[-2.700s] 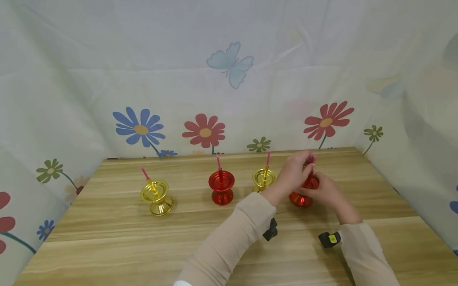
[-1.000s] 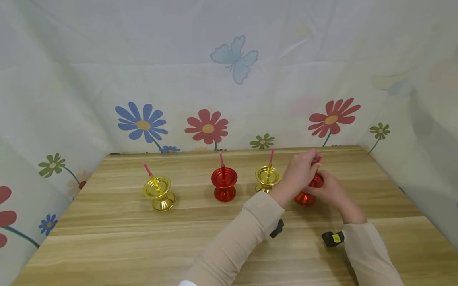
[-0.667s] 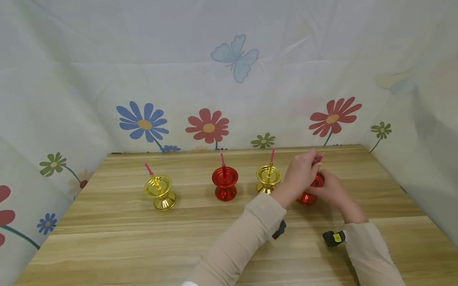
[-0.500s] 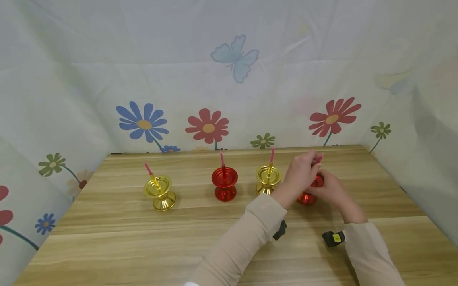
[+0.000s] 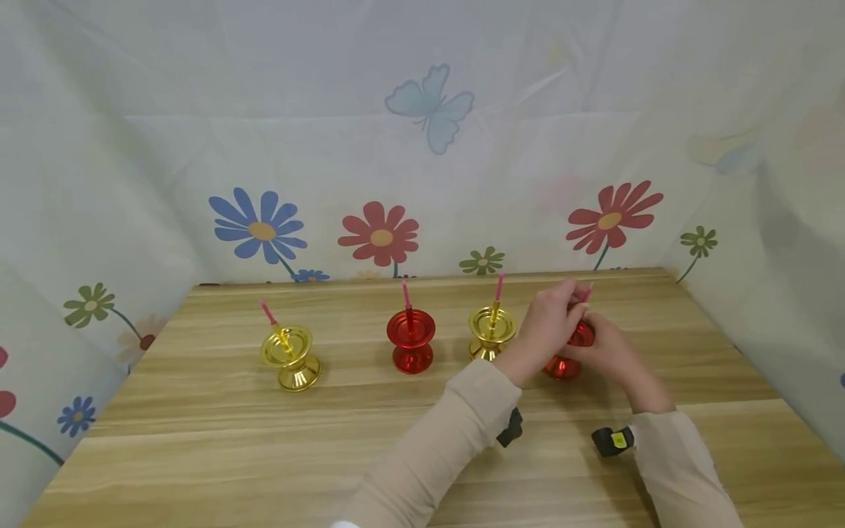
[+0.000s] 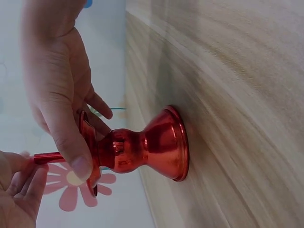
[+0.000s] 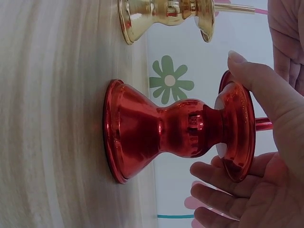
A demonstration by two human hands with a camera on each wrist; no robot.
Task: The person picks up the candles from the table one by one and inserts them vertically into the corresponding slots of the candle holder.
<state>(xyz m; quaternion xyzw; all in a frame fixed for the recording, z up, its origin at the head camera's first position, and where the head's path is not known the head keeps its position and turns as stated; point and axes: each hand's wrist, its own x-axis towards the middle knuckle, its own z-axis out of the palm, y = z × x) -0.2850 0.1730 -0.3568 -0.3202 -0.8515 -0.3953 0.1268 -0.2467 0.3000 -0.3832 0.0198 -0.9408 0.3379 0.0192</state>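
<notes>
- Candle (image 5: 587, 292), thin and pink, upright above the red holder (image 5: 563, 364); its long axis runs straight up from the cup, and the fingertips of the left hand (image 5: 545, 325) pinch it from the left.
- Right hand (image 5: 610, 352), just right of the holder, thumb and fingers curled round the cup rim (image 7: 240, 137); both hands equally close.
- Holder foot (image 6: 173, 144) flat on the wooden table (image 5: 198, 440).
- Gold holder (image 5: 490, 331) just left of the fingers; another red holder (image 5: 411, 342) and another gold one (image 5: 290, 359) farther left.
- Flowered cloth (image 5: 422, 147) behind.

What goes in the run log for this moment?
left hand: pinches pink candle | right hand: holds red holder rim | holder: upright on table
</notes>
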